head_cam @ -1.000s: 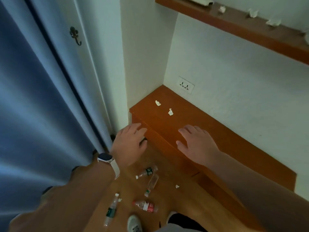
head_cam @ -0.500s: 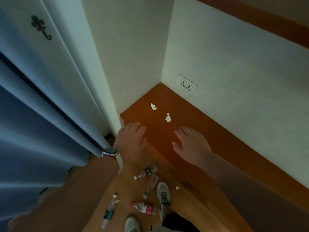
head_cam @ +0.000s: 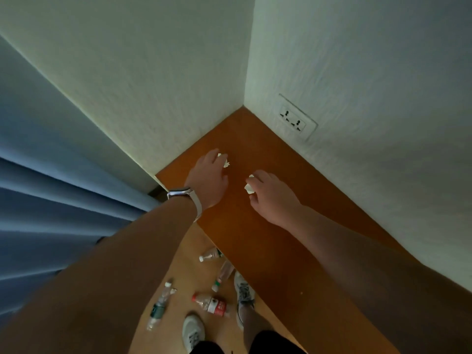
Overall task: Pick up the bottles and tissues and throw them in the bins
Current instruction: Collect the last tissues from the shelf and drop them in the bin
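Two crumpled white tissues lie on the wooden ledge (head_cam: 258, 141) in the wall corner. My left hand (head_cam: 208, 178), with a watch on the wrist, has its fingers curled down over the far tissue (head_cam: 224, 160). The near tissue (head_cam: 249, 188) is pinched between the thumb and fingers of my right hand (head_cam: 274, 199). On the floor below lie several plastic bottles: a clear one (head_cam: 210, 254) by the ledge, another clear one (head_cam: 224, 275), a red-labelled one (head_cam: 212, 304) and a green-labelled one (head_cam: 159, 305). A small tissue scrap (head_cam: 173, 291) sits beside the last one.
White walls close off the ledge behind and to the left, with a wall socket (head_cam: 293, 119) on the back wall. A blue curtain (head_cam: 51, 200) hangs at the left. My two white shoes (head_cam: 193, 333) (head_cam: 244, 293) stand among the bottles. No bin is in view.
I have leaned in over the ledge. Both hands moved forward from its front edge onto the two tissues and closed on them.
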Available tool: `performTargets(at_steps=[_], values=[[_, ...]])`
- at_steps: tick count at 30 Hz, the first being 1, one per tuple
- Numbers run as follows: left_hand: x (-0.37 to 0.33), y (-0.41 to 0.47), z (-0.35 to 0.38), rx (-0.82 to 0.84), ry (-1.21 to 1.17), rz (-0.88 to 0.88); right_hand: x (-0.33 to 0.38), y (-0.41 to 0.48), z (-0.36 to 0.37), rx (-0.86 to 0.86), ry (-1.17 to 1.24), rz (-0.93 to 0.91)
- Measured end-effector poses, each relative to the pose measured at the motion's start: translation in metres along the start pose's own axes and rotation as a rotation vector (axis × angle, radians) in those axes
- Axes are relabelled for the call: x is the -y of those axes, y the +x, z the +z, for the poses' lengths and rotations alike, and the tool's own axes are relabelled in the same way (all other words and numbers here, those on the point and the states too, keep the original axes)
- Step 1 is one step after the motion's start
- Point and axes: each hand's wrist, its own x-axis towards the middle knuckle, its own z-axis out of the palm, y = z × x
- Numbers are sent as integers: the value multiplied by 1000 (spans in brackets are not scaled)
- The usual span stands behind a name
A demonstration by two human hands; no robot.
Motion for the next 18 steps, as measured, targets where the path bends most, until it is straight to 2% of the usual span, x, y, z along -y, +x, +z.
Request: performTargets(at_steps=[6,11,18], values=[[-2,25,23,85,81,45,-12,17,13,26,-12,-68],[0,16,36,3,45,72,-19,15,21,37,-21,-86],[-1,-13,39,-9,-65,61,-14,-4,27,50,-1,-25]])
